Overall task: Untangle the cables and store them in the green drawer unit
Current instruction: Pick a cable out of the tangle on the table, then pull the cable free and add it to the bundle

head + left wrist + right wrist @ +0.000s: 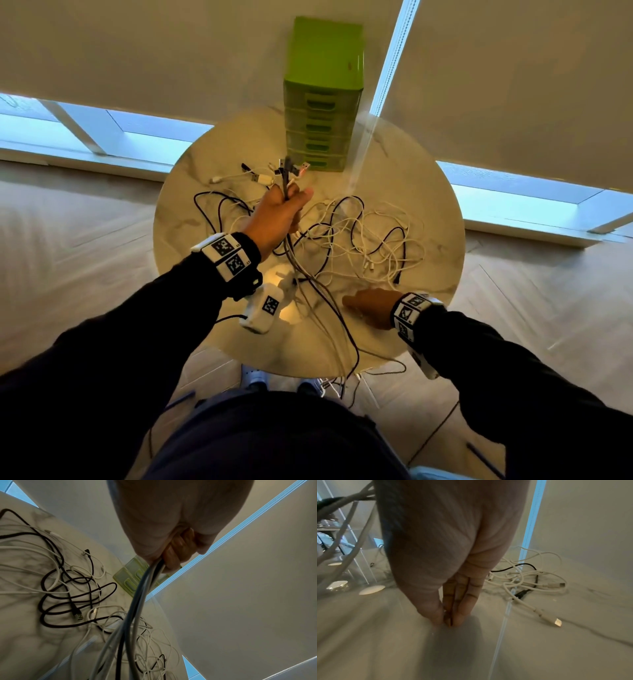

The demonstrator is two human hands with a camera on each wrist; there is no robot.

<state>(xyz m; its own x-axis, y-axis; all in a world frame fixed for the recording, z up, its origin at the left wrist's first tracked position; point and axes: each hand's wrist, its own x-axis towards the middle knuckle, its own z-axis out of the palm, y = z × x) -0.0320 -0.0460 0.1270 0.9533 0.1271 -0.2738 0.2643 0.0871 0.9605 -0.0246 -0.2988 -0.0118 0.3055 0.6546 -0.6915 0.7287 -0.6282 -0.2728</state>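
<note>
A green drawer unit (322, 102) (123, 577) stands at the back of the round marble table (435, 260), all drawers closed. My left hand (291, 195) (169, 562) is raised over the table centre and grips a bundle of grey, white and black cables (308, 274) (137, 601). The bundle hangs down past the table's front edge. A tangle of white and black cables (373, 240) (68, 588) (530, 577) lies on the table. My right hand (352, 303) (452, 620) is low at the front right, its straight fingers together and touching the bare tabletop.
Several loose plugs (260, 178) lie in front of the drawer unit. A white USB plug (557, 622) lies right of my right hand. Blinds and a low window run behind the table. My shoes (255, 377) and cable ends show on the wooden floor below.
</note>
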